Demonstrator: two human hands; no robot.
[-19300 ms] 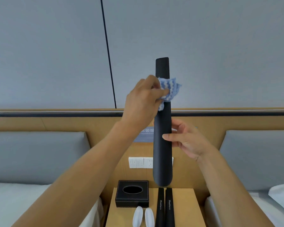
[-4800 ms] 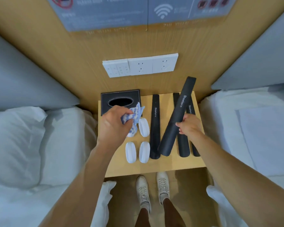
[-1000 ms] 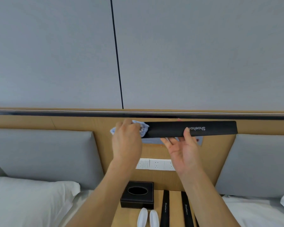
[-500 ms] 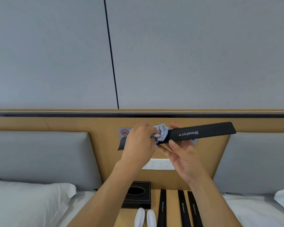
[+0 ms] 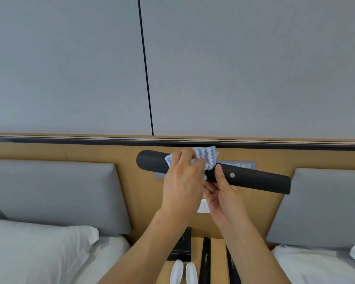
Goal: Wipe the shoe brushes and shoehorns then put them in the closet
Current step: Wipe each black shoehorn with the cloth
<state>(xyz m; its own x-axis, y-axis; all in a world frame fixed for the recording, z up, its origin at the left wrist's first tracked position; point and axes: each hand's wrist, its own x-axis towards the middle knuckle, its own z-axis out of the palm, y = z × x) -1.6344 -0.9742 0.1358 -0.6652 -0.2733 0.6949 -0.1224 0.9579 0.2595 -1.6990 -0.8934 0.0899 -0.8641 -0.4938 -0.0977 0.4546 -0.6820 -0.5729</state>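
Since half a second ago the held shoehorn point(image 5: 252, 180) has rolled over: lettering gone from view, a small pale dot showing, rounded end tipped up to the left. Nearest, on the nightstand point(image 5: 218, 263): two white shoe brushes point(image 5: 183, 272) side by side, two black shoehorns point(image 5: 205, 263) just right of them, black tissue box point(image 5: 183, 249) behind, partly hidden by the forearm. Higher, right hand point(image 5: 225, 193) grasps the raised shoehorn from below, thumb on top. Left hand point(image 5: 182, 181) pinches a blue-and-white cloth point(image 5: 205, 157) against its middle. Behind: wood headboard point(image 5: 103, 152), grey wall point(image 5: 234, 68).
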